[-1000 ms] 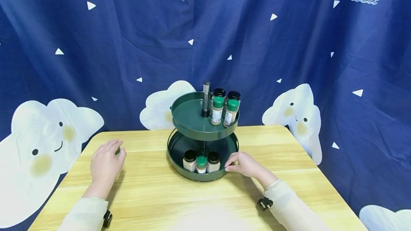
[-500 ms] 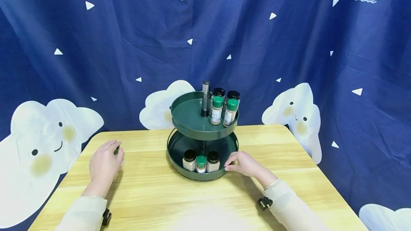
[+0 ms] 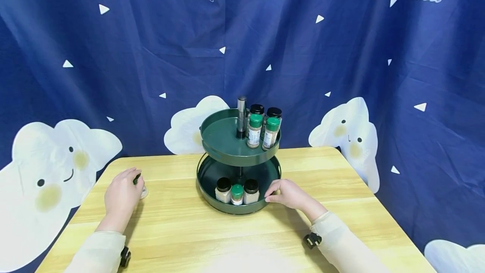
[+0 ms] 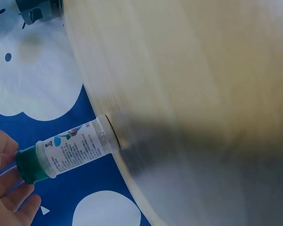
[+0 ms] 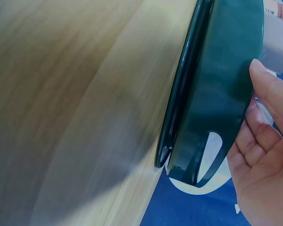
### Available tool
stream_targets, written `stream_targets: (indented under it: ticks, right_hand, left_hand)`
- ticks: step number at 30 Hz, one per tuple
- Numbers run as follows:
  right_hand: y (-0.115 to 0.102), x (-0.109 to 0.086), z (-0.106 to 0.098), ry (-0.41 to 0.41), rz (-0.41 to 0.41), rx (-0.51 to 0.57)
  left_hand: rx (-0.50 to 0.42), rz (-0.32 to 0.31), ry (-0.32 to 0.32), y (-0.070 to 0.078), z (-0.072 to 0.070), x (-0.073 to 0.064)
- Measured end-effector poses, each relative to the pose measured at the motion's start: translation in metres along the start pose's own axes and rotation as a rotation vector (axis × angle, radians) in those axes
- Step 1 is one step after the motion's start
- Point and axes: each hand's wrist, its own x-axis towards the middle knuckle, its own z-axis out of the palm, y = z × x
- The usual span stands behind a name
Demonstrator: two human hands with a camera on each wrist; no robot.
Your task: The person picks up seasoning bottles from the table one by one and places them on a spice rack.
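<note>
On the table's left side, my left hand (image 3: 122, 195) holds a spice jar by its green cap (image 4: 32, 165), thumb on one side and fingers on the other. The jar's clear body (image 4: 75, 150) carries a white printed label, and its base is right at the tabletop. In the head view the hand hides most of it. At the centre stands a dark green two-tier turntable rack (image 3: 217, 151). My right hand (image 3: 286, 194) pinches the rim of its lower tray (image 5: 226, 80), thumb on the outer wall and fingers behind.
Two green-capped jars (image 3: 254, 132) and two black-capped jars (image 3: 274, 113) stand on the upper tray's right side. The lower tray holds two black-capped jars (image 3: 223, 191) with a smaller green-capped jar (image 3: 237, 195) between them. A blue curtain (image 3: 151, 54) hangs behind the wooden table (image 3: 182, 231).
My left hand has shifted slightly left and down, and more of the jar's base shows beside it. The right hand keeps its place on the tray rim.
</note>
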Motion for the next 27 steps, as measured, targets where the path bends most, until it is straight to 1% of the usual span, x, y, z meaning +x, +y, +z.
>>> stream_targets:
  ticks: [7, 15, 23, 27]
  right_hand:
    - [-0.0015, -0.0003, -0.0003, -0.001, 0.0, 0.007]
    - [-0.0022, 0.0002, -0.0009, -0.001, -0.011, 0.004]
    - [-0.0029, 0.0004, -0.0008, 0.001, -0.01, 0.002]
    - [-0.0031, 0.0005, -0.0009, 0.001, -0.009, 0.003]
  left_hand:
    - [-0.014, 0.004, 0.013, -0.0015, 0.0014, 0.0006]
    - [-0.015, -0.004, -0.006, -0.0047, 0.0027, 0.001]
    - [-0.034, 0.038, 0.032, -0.0048, 0.0048, 0.0021]
    - [-0.041, 0.051, 0.042, -0.0045, 0.0056, 0.0022]
